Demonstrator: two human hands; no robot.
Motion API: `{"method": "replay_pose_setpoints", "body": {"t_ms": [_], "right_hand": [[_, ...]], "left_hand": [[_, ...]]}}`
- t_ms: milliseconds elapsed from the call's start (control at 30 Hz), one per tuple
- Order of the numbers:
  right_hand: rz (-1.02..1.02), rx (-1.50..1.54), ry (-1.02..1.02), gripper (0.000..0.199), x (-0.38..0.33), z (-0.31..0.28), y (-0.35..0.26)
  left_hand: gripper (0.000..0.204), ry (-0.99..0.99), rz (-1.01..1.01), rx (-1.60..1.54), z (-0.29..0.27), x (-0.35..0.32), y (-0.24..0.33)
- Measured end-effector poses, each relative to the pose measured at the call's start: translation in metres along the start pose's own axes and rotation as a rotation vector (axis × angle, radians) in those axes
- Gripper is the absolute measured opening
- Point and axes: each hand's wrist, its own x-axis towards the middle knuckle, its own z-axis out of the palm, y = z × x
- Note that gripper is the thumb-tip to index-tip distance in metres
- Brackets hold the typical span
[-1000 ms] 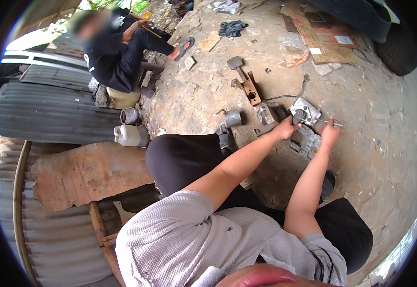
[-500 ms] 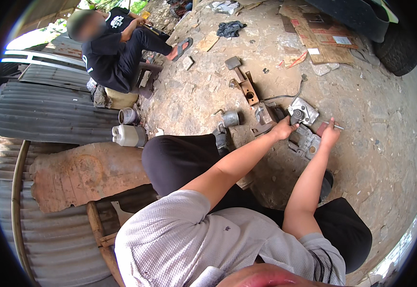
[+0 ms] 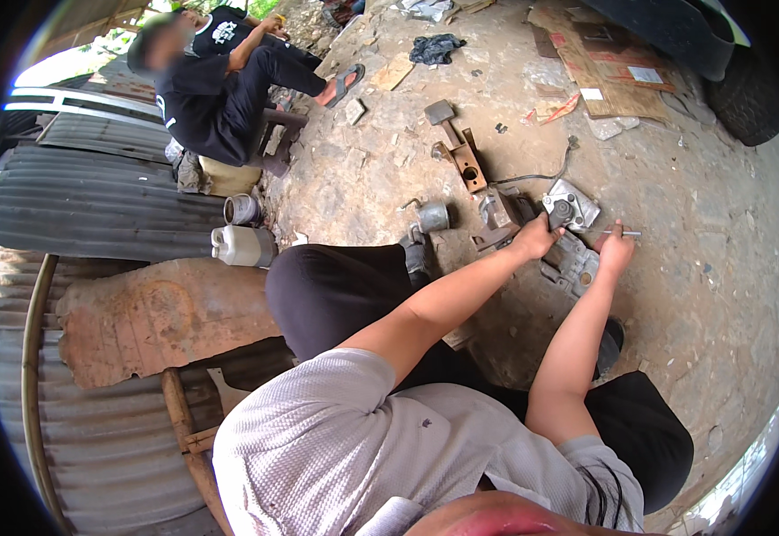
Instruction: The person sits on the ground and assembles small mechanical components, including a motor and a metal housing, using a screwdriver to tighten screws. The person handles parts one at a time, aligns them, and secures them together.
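Note:
My left hand (image 3: 537, 238) is closed around a dark, stubby cylindrical part (image 3: 561, 213) that rests on a silver cast-metal engine part (image 3: 577, 204). Beneath and nearer to me lies a second grey metal casting (image 3: 573, 264) with round openings, between my two hands. My right hand (image 3: 616, 252) is closed on a thin metal rod (image 3: 629, 233), whose pale end sticks out to the right just past my fingers. A small reddish-brown patch shows beside those fingers; I cannot tell what it belongs to.
Left of the castings stand a bench vise (image 3: 498, 213), a rusty metal bracket (image 3: 468, 165) and a grey metal cup (image 3: 432, 216). A cable (image 3: 541, 175) curves beyond them. Jugs, corrugated sheets and two seated people are at the left; cardboard (image 3: 613, 76) and a tyre (image 3: 747, 103) lie far right.
The rod in my right hand has turned slightly, and its outer end sits a little higher. My left hand stays on the dark part. The view has shifted slightly.

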Motion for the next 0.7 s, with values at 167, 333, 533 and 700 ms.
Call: {"method": "replay_pose_setpoints", "body": {"t_ms": [167, 333, 533, 700], "right_hand": [[0.093, 0.197, -0.333, 0.047, 0.004, -0.002, -0.004], [0.1, 0.238, -0.064, 0.044, 0.008, -0.006, 0.009], [0.068, 0.03, -0.177, 0.037, 0.005, -0.01, -0.004], [0.049, 0.25, -0.117, 0.043, 0.012, -0.02, -0.004]], "left_hand": [[0.059, 0.042, 0.067, 0.072, 0.006, 0.011, -0.018], [0.055, -0.002, -0.009, 0.034, 0.008, 0.008, -0.011], [0.032, -0.006, 0.008, -0.149, 0.019, 0.032, -0.047], [0.034, -0.02, -0.023, -0.187, 0.023, 0.025, -0.043]]}}
